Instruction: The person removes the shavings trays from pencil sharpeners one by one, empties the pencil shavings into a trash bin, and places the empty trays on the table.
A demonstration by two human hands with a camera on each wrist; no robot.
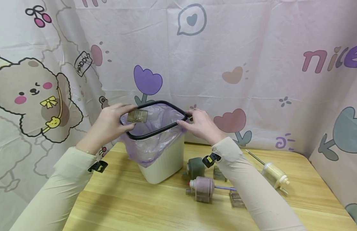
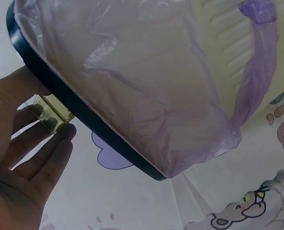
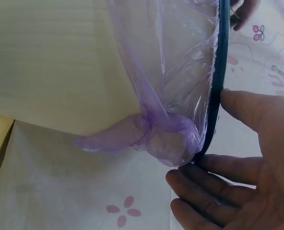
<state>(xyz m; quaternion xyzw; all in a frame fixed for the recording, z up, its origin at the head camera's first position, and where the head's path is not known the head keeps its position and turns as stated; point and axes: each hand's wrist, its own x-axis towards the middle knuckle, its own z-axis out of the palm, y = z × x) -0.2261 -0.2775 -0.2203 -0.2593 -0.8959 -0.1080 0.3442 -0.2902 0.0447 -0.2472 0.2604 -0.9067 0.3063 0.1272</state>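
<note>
A cream trash bin (image 1: 167, 162) stands on the table, lined with a translucent purple bag (image 1: 146, 149) and topped by a black rim ring (image 1: 164, 128). My left hand (image 1: 110, 120) is at the rim's left end, holding a small clear brownish box (image 1: 137, 116) between thumb and fingers over the mouth. In the left wrist view the box (image 2: 53, 112) shows beside the ring, with the thumb against the ring. At the right corner, my right hand (image 1: 203, 123) pinches the rim between thumb and fingers. A knotted bunch of the bag (image 3: 173, 139) hangs by those fingertips.
Right of the bin lie a pink crank pencil sharpener (image 1: 203, 189), a dark green one (image 1: 195, 168) and a yellow one (image 1: 274, 175) with a rod sticking out. Two small clear boxes, one (image 1: 220, 174) behind the other (image 1: 236, 199), lie near my right sleeve. A printed curtain (image 1: 253, 38) hangs behind.
</note>
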